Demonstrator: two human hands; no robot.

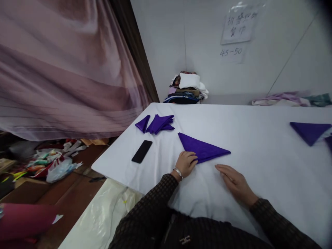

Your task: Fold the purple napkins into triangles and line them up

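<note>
A purple cloth napkin (204, 148), folded into a wide triangle, lies on the white-covered table in front of me. My left hand (186, 164) is at its near left edge, fingers bent together over the cloth; the thumb is mostly hidden. Just off the near edge, my right hand (233, 181) hovers or rests with fingers stretched out and nothing in it. Whether it touches the table I cannot tell. Farther left sit a pile of folded purple napkins (160, 123) and a small purple triangle (143, 123). Another folded purple napkin (310, 132) lies at the far right.
A black phone (141, 151) lies on the white tablecloth (246, 128), left of my hands. Behind the table are stacked clothes (185, 91) and a wall with handwritten paper signs (240, 24). A pink curtain (77, 69) hangs left, above floor clutter (57, 162).
</note>
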